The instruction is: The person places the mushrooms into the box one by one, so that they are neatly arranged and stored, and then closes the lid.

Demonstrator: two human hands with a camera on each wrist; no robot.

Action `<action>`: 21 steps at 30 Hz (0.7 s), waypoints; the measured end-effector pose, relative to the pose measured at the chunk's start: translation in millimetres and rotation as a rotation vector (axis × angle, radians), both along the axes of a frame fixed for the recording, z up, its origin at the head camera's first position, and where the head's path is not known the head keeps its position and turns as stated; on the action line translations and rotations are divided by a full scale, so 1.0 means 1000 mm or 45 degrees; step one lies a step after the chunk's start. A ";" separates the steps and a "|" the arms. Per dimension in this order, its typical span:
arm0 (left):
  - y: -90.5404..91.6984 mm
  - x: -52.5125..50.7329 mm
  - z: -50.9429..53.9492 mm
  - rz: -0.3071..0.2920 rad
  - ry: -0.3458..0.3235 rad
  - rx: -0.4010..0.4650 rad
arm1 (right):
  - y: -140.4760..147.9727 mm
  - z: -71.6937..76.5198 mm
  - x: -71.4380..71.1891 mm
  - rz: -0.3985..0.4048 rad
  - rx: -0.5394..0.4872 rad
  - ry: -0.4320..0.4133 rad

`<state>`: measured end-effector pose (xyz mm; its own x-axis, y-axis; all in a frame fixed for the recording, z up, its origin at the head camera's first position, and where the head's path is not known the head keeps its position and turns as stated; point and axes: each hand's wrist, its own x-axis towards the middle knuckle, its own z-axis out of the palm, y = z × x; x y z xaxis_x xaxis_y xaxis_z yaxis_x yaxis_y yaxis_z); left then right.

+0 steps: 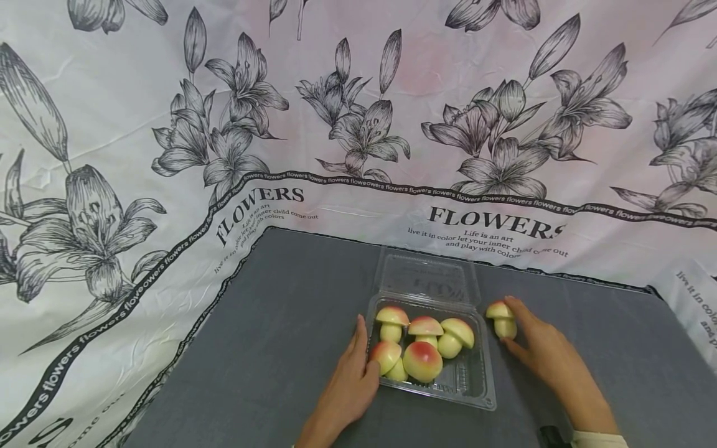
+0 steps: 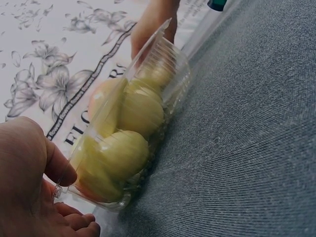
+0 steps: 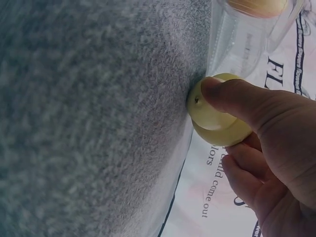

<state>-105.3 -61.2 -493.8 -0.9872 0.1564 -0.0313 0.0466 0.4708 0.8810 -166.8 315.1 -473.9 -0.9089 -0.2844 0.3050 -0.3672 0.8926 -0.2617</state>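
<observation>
A clear plastic box [image 1: 488, 382] lies on the grey surface with its transparent lid [image 1: 428, 277] folded back behind it. Several mushrooms [image 1: 422, 361] with yellow-green stems and red-blushed caps sit inside, mostly to the left. My left hand [image 1: 348, 386] grips the box's left side; in the left wrist view the thumb [image 2: 61, 165] lies over the rim and the fingers curl outside. Just right of the box, my right hand [image 1: 551, 354] pinches another mushroom [image 1: 501, 320] between thumb and fingers. That mushroom's pale stem end [image 3: 197, 101] faces the right wrist camera, close to the grey surface.
The grey tabletop [image 1: 280, 323] extends on both sides of the box. Behind and to the left hangs a white sheet [image 1: 364, 205] printed with lilies and the word FLOWERS. A dark object [image 1: 551, 435] shows beside the right sleeve [image 1: 599, 439].
</observation>
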 end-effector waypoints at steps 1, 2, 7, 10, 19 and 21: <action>0.000 0.000 0.000 0.001 -0.001 -0.002 | 0.000 0.000 0.000 0.002 -0.003 0.009; 0.000 0.000 0.000 0.002 -0.002 -0.003 | 0.000 0.000 0.000 0.004 -0.006 0.013; 0.000 0.000 0.000 -0.004 -0.010 -0.001 | 0.000 -0.002 0.002 0.014 -0.024 0.033; 0.000 0.000 0.000 -0.003 -0.013 -0.002 | 0.000 -0.002 0.003 0.024 -0.037 0.056; 0.001 0.000 -0.001 0.007 0.013 -0.012 | -0.003 0.002 0.005 -0.018 -0.035 0.109; 0.001 0.000 -0.001 0.011 0.011 -0.011 | -0.004 0.005 0.006 -0.019 -0.037 0.134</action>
